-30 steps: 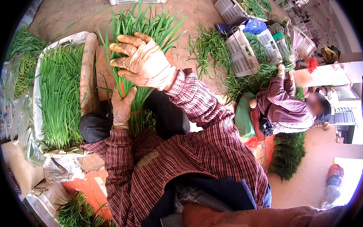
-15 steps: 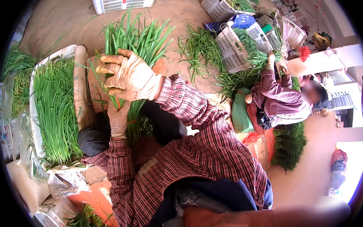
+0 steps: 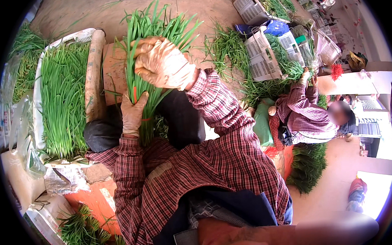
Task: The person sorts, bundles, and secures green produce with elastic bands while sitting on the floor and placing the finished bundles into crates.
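My left hand, in a thin pale glove, grips the lower part of a bunch of green chives between my knees. An orange-red band shows by its thumb, and a thin red band circles the stems lower down. Higher up, my right hand, in a stained whitish glove, has its fingers curled round the leaves; its palm side is hidden. The leaf tips fan out beyond it. On the left stands a white crate packed with upright chives, its near edge padded with a tan roll.
At right a co-worker in a checked shirt handles greens by a white crate. Loose greens lie on the floor. Another crate stands farther back. More chives lie at lower left, beside an orange surface.
My right hand's fingers, spread across the leaves before, are now curled in on them. The whole view has shifted slightly, with the bunch and both hands now farther right.
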`<state>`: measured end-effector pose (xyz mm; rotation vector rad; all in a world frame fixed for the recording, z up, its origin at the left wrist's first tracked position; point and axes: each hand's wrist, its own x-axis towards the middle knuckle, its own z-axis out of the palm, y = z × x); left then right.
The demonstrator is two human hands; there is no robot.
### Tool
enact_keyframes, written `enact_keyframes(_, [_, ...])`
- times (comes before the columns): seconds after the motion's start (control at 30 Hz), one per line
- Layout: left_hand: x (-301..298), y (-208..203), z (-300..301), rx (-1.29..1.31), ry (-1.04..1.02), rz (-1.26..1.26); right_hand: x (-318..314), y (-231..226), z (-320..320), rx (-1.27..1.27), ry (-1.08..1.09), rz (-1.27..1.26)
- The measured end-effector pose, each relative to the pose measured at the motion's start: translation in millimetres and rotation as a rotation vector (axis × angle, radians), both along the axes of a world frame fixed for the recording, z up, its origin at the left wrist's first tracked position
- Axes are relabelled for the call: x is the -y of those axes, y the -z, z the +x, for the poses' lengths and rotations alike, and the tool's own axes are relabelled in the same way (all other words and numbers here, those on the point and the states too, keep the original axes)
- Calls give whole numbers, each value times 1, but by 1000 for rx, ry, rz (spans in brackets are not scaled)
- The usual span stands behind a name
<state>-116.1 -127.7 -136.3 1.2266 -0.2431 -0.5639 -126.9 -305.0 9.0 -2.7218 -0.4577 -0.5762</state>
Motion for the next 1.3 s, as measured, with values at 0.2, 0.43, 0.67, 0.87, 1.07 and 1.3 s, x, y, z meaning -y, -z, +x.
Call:
enact_keyframes(0.2, [1,-4,-1,64,-31,44,22,-40,-6,154,50,176])
enact_keyframes(0.43, [3,-2,-1,101,-46,103,3,-30,-1,42,136,-238])
enact_keyframes(0.67, [7,-2,0,128,-25,73,1,-9,13,56,93,-252])
enact_keyframes(0.87, [4,2,-2,125,-23,84,3,-11,12,57,7,246])
enact_keyframes(1.07, [-11,19,8,152,-57,118,-12,-33,-12,-92,-382,583])
enact_keyframes(1.3, [-14,11,12,90,-112,-7,23,-4,-64,-418,195,529])
